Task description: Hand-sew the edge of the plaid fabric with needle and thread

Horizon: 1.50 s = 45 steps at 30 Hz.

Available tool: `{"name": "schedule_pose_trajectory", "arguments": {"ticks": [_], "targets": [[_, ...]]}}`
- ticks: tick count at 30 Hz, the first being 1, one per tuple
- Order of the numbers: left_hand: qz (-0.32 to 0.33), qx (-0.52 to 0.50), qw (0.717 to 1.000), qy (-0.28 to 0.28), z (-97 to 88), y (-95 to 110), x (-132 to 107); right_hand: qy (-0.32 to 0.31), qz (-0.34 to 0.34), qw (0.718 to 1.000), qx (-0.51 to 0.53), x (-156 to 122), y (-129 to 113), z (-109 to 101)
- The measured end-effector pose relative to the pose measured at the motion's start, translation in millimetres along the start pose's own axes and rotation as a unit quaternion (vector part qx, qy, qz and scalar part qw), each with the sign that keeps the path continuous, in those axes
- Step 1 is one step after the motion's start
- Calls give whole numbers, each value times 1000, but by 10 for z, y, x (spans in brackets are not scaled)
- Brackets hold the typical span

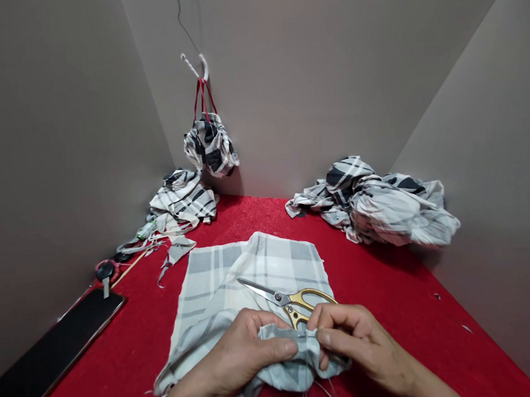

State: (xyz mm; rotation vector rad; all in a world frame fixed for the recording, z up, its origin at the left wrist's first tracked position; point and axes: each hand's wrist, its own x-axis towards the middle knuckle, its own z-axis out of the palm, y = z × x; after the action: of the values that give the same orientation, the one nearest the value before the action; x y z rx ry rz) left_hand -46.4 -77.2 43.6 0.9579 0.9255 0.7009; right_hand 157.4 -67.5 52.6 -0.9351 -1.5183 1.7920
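Left hand [244,358] and right hand [356,340]: fingers pinched narrow, both gripping a gathered fold of grey plaid cloth [288,363] at lower centre, hands close together. Gold-handled scissors [294,302] lie just above, on a flat plaid panel [247,266], atop red carpet [380,287].

Two hands [237,357] [359,343], one scissors [286,300], two plaid cloth heaps [182,198] [369,203].

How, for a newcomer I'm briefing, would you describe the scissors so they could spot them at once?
On the red-covered table, find the grey plaid cloth held by the left hand and right hand. The scissors lie on it, steel blades pointing left; their gold handles set them apart from the plaid fabric around them.
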Motion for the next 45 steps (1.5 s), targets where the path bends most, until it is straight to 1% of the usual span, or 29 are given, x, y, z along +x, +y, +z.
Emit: {"name": "schedule_pose_trajectory", "arguments": {"ticks": [2, 5, 8, 10, 12, 15, 20, 22, 28, 33, 35, 38, 41, 45], "targets": [[7, 35, 999, 6, -2, 13, -11, -2, -20, 999, -42, -6, -57, 2], [36, 72, 997, 16, 4, 47, -36, -11, -64, 991, -118, -7, -117, -4], [32, 75, 997, -5, 15, 88, -59, -13, -80, 986, -144, -4, -122, -13], [23, 65, 997, -22, 19, 99, -60, -6, -74, 988, -138, -5, -107, -11], [28, 42, 998, -27, 20, 86, -46, 0, -60, 991, -118, -10, -91, 1], [36, 1, 999, -16, 16, 35, -13, 3, -36, 996, -82, -18, -77, 24], [25, 3, 999, 21, 14, -13, 7, 3, -3, 999, -42, -10, -62, 33], [18, 1, 1000, 24, 14, -12, 3, 3, 7, 1000, -25, -6, -53, 30], [20, 1, 1000, 16, 2, -11, 2, 5, 1, 1000, -21, -15, -23, 15], [20, 7, 1000, 19, 4, -8, 9, 10, -4, 999, -42, -12, -24, 19], [22, 11, 999, 20, 6, -7, 8, 15, -10, 998, -60, -7, -32, 28], [28, 39, 998, 35, 10, -4, 5, 24, -50, 991, -123, -5, -39, 42], [39, 88, 993, 62, 22, 6, 2, 33, -101, 973, -207, -4, -31, 56], [63, 169, 980, 88, 55, 6, -5, 45, -134, 949, -281, -2, 1, 97]]}}
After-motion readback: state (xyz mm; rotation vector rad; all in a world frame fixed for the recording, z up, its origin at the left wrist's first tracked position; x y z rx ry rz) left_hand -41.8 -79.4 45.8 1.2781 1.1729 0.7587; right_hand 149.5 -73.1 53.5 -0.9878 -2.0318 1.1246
